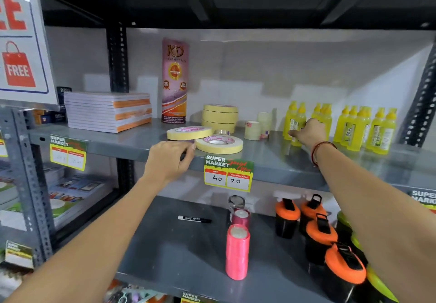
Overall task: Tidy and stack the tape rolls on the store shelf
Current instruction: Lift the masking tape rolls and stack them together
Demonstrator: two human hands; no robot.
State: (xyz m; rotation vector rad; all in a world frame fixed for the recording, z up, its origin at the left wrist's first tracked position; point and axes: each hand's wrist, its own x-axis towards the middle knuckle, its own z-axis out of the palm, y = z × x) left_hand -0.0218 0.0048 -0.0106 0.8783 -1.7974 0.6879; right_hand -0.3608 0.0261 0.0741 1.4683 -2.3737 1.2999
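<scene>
Our left hand [168, 158] sits at the shelf edge [271, 163], fingers curled, thumb tip touching the flat tape roll [219, 144]; nothing pinched. Behind it a second roll [188, 132] lies tilted on another. Further in, our right hand [306, 131] reaches the yellow bottles [295, 123]; its grip we cannot tell. At the back, three stacked rolls [220, 116].

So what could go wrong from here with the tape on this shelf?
The loose tape roll lies at the shelf's front edge, so a nudge from the left hand could tip it off. The right hand is among the yellow bottles and might topple them.
</scene>
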